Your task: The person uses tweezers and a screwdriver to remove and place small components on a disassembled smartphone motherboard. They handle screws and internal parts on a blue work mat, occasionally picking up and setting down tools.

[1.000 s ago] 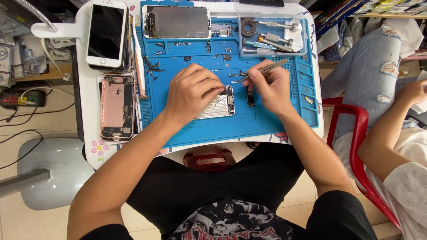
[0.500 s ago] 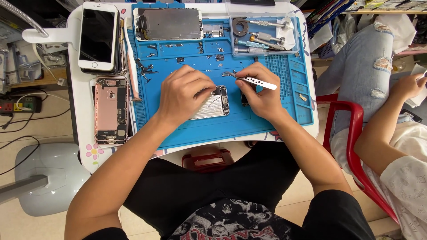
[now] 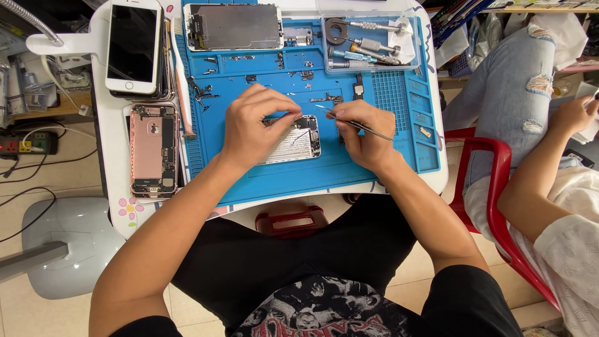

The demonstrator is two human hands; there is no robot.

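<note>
On the blue mat (image 3: pixel 374 168), mid-table:

Work piece: an opened phone body (image 3: pixel 293 142) is laid flat at the mat's centre, its inner parts turned up; it is partly hidden by the left hand.

Left hand (image 3: pixel 256 128): placed over the phone body's left half, fingers curled together and pressed on its upper edge; the body is steadied rather than lifted.

Right hand (image 3: pixel 365 134): closed around tweezers (image 3: pixel 355 123), pinched between thumb and fingers; the tips are directed left, toward the phone body's top right corner. Whether anything is caught between the tips cannot be told.

Step in hand: judged to be fine work with the tweezers at the phone's upper end, a small part being picked or seated there.

Next move, as judged: a steady, small motion of the tips is called for, with the body kept pinned by the left hand so that it does not slide on the mat.

Loose parts: small screws and brackets (image 3: pixel 249 60) are laid out in the mat's upper compartments.

Screen panel (image 3: pixel 234 26): set face down at the mat's top edge.

Tray (image 3: pixel 368 43): a clear tray with screwdrivers, top right.

Other phones: a white phone (image 3: pixel 132 47) and a pink opened shell (image 3: pixel 150 150) are kept left of the mat.

Bystander: another person's arm (image 3: pixel 536 181) is seen at right, well apart.
</note>
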